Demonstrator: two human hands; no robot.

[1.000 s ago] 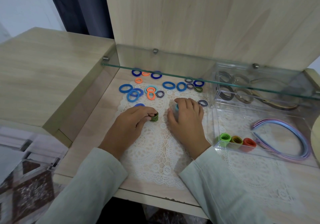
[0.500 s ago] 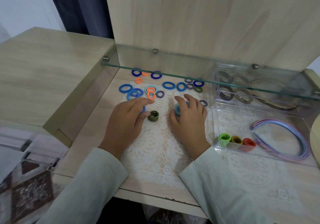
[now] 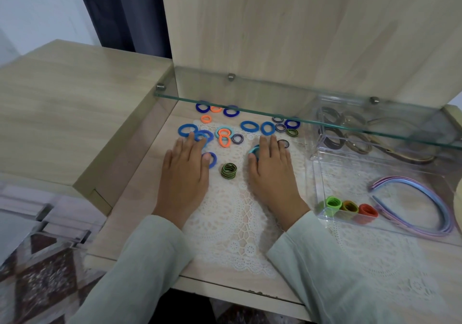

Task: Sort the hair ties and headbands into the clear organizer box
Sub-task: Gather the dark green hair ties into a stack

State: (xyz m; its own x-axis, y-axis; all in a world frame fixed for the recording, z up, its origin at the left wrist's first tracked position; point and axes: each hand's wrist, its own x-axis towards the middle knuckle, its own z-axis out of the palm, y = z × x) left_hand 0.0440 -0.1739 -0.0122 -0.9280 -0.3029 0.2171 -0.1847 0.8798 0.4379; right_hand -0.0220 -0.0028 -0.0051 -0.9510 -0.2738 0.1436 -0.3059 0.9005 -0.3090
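Observation:
Loose blue hair ties (image 3: 248,126), orange hair ties (image 3: 224,140) and dark striped ones (image 3: 237,138) lie scattered on the lace mat (image 3: 225,211). A stack of green-and-black ties (image 3: 228,171) sits between my hands, touched by neither. My left hand (image 3: 186,173) lies flat with straight fingers; its fingertips reach the blue ties (image 3: 186,129) and its thumb touches a blue tie (image 3: 212,160). My right hand (image 3: 271,171) is also flat, over teal ties (image 3: 253,150) by its thumb, fingertips near a dark tie (image 3: 284,143). The clear organizer box (image 3: 318,186) stands to the right.
In the box's front part are green (image 3: 333,202), olive (image 3: 350,206) and red tie stacks (image 3: 367,211) and pastel headbands (image 3: 425,198). Brown ties (image 3: 332,140) fill its back part. A glass shelf (image 3: 250,109) overhangs the far ties. A raised wooden side panel bounds the left.
My left hand let go of the green-and-black stack and stretched forward to the blue ties. My right hand's fingers straightened and reached farther forward over the teal ties.

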